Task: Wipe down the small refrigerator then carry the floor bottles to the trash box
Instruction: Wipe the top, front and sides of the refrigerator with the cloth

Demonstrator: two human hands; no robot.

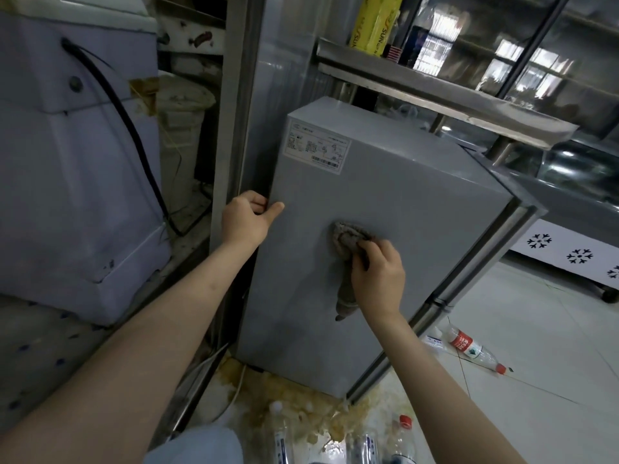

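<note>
Standing against a steel upright with its grey side panel turned to the camera, the small refrigerator (385, 209) looks like the one heavy, rigid thing here: a flat metal sheet that should take firm rubbing without giving, though the cabinet could shift on the smooth tiled floor (552, 346) if pushed hard. The left hand (246, 221) steadies it at the rear edge of that panel, thumb laid on the face and the other fingers curled round the corner, which seems the sensible place to brace since the edge gives a hard lip to hold. The right hand (376, 271) presses a grey rag (348, 256) against the middle of the panel, its fingers bunched around the upper part while a loose tail hangs down below the palm; the cloth is soft and limp, probably damp, so it will conform to the surface but can slip out of a slack grip. A printed label (316, 150) near the top of the panel likely wants a gentler pass. The plastic bottles (474, 349) lie on the floor by the refrigerator's front corner and along the bottom of the view, some in a brownish spill (301, 393); they appear empty, so light, crushable and prone to rolling, best taken around the body or by the neck under the cap.
</note>
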